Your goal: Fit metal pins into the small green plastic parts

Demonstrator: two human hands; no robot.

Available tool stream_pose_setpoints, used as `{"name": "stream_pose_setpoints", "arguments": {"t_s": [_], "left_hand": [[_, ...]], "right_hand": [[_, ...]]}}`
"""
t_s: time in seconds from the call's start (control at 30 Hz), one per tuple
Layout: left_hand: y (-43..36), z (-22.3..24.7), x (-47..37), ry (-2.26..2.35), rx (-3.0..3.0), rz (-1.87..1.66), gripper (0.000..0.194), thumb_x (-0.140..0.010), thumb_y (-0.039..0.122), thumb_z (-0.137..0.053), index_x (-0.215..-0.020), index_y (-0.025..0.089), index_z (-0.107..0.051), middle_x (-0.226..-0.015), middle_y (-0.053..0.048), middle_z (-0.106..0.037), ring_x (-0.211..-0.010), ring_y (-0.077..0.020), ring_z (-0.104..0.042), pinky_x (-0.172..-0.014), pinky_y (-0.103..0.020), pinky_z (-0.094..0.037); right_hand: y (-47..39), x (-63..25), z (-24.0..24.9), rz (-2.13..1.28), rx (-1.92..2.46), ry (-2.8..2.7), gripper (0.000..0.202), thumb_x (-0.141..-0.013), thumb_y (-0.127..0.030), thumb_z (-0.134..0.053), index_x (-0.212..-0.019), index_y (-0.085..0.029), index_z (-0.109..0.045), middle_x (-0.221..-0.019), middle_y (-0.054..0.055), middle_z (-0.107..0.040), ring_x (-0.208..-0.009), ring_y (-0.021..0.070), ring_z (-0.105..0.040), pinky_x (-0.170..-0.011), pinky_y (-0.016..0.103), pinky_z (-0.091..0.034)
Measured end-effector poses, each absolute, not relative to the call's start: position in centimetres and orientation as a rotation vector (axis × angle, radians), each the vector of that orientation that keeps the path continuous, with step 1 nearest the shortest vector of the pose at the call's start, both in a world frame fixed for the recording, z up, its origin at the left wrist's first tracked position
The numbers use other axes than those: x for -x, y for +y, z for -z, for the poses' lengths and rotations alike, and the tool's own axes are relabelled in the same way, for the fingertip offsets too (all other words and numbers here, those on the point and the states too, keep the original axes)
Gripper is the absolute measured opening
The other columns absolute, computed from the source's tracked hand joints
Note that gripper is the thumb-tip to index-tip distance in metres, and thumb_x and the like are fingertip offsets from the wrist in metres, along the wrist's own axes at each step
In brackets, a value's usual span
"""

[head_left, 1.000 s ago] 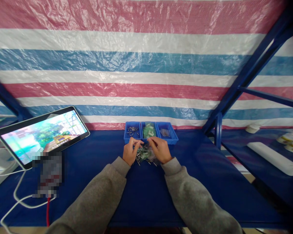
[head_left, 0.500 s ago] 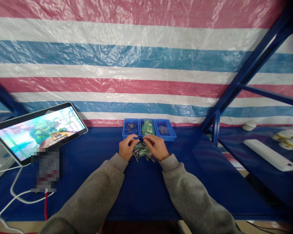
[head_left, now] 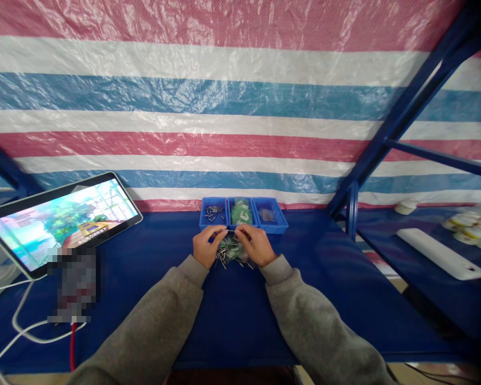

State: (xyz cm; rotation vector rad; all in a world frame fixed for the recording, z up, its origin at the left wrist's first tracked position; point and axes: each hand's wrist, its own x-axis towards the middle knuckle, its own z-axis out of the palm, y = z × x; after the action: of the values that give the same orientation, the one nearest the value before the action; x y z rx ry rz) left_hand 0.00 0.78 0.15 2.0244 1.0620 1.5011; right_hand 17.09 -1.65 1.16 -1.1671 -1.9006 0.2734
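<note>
Over a loose pile of dark metal pins and green pieces (head_left: pixel 229 251) on the blue table, my left hand (head_left: pixel 207 245) and my right hand (head_left: pixel 257 245) face each other. Thumb and forefinger are pinched together on each, and a thin dark item spans the small gap between the fingertips. Just beyond stand three blue bins: the left bin (head_left: pixel 204 220) holds metal pins, the middle bin (head_left: pixel 240 226) green packets, and the right bin (head_left: pixel 280 220) a small clear bag.
A tablet (head_left: pixel 66 224) leans at the left, with a blurred object (head_left: pixel 78 286), white cables (head_left: pixel 36 338) and a red cable (head_left: pixel 72 347) near it. On the right shelf lie a long white item (head_left: pixel 441 253) and white rolls (head_left: pixel 471 227). Blue frame bars slant behind.
My fingertips have come closer together, with both hands now pinched around the thin item. The whole view has shifted slightly.
</note>
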Motion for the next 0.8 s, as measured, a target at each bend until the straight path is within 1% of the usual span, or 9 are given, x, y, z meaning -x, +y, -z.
{"name": "stream_pose_setpoints", "arguments": {"t_s": [0.1, 0.3, 0.37, 0.47, 0.57, 0.67, 0.8], "left_hand": [[1.1, 0.1, 0.0, 1.052, -1.958, -1.46, 0.019, -0.079, 0.032, -0.058, -0.084, 0.016, -0.066, -0.083, -0.005, -0.068, -0.073, -0.0148, -0.063, -0.069, -0.025, -0.051], [0.9, 0.4, -0.1, 1.035, -1.823, -1.401, 0.02, -0.082, 0.034, -0.054, -0.085, 0.015, -0.061, -0.075, -0.002, -0.065, -0.061, -0.0109, -0.06, -0.058, -0.021, -0.05], [0.6, 0.2, -0.2, 1.008, -1.808, -1.4, 0.02, -0.081, 0.033, -0.055, -0.085, 0.015, -0.061, -0.077, -0.002, -0.065, -0.063, -0.0112, -0.061, -0.058, -0.021, -0.05], [0.3, -0.2, -0.3, 0.971, -1.795, -1.417, 0.018, -0.078, 0.032, -0.059, -0.084, 0.015, -0.065, -0.081, -0.004, -0.066, -0.07, -0.0132, -0.062, -0.063, -0.022, -0.051], [0.4, -0.5, -0.4, 0.947, -1.717, -1.432, 0.018, -0.074, 0.032, -0.063, -0.077, 0.014, -0.066, -0.073, -0.003, -0.066, -0.062, -0.0121, -0.06, -0.059, -0.023, -0.051], [0.6, -0.6, -0.4, 0.962, -1.633, -1.462, 0.02, -0.072, 0.033, -0.065, -0.073, 0.013, -0.063, -0.067, -0.002, -0.064, -0.054, -0.0102, -0.058, -0.054, -0.022, -0.049], [0.8, -0.4, -0.4, 0.96, -1.598, -1.45, 0.021, -0.076, 0.035, -0.06, -0.075, 0.014, -0.056, -0.072, -0.004, -0.067, -0.064, -0.013, -0.063, -0.058, -0.023, -0.05]], "right_hand": [[-1.6, -17.2, -1.2, -0.27, 1.193, -1.914, 0.025, -0.092, -0.031, -0.037, -0.08, -0.019, -0.055, -0.071, 0.002, -0.059, -0.066, 0.0134, -0.055, -0.063, 0.022, -0.038], [-1.5, -16.9, -0.8, -0.245, 1.162, -1.978, 0.027, -0.092, -0.031, -0.039, -0.075, -0.019, -0.056, -0.07, 0.002, -0.059, -0.067, 0.0137, -0.055, -0.064, 0.023, -0.038], [-1.5, -16.8, -0.8, -0.247, 1.157, -1.988, 0.026, -0.092, -0.031, -0.039, -0.076, -0.019, -0.057, -0.07, 0.002, -0.06, -0.067, 0.0136, -0.055, -0.064, 0.023, -0.038], [-1.5, -16.7, -0.7, -0.247, 1.159, -1.988, 0.027, -0.092, -0.031, -0.039, -0.076, -0.018, -0.057, -0.07, 0.002, -0.06, -0.067, 0.0136, -0.055, -0.064, 0.023, -0.038], [-1.6, -16.7, -0.7, -0.238, 1.169, -1.992, 0.029, -0.092, -0.032, -0.038, -0.075, -0.019, -0.058, -0.069, 0.003, -0.06, -0.066, 0.0137, -0.055, -0.063, 0.023, -0.038], [-1.6, -16.6, -0.6, -0.214, 1.199, -1.994, 0.03, -0.092, -0.032, -0.038, -0.073, -0.019, -0.058, -0.067, 0.002, -0.06, -0.064, 0.0136, -0.055, -0.062, 0.023, -0.037], [-1.6, -16.6, -0.7, -0.171, 1.227, -1.948, 0.029, -0.092, -0.031, -0.038, -0.076, -0.018, -0.058, -0.068, 0.003, -0.06, -0.065, 0.0139, -0.055, -0.062, 0.023, -0.037]]}}
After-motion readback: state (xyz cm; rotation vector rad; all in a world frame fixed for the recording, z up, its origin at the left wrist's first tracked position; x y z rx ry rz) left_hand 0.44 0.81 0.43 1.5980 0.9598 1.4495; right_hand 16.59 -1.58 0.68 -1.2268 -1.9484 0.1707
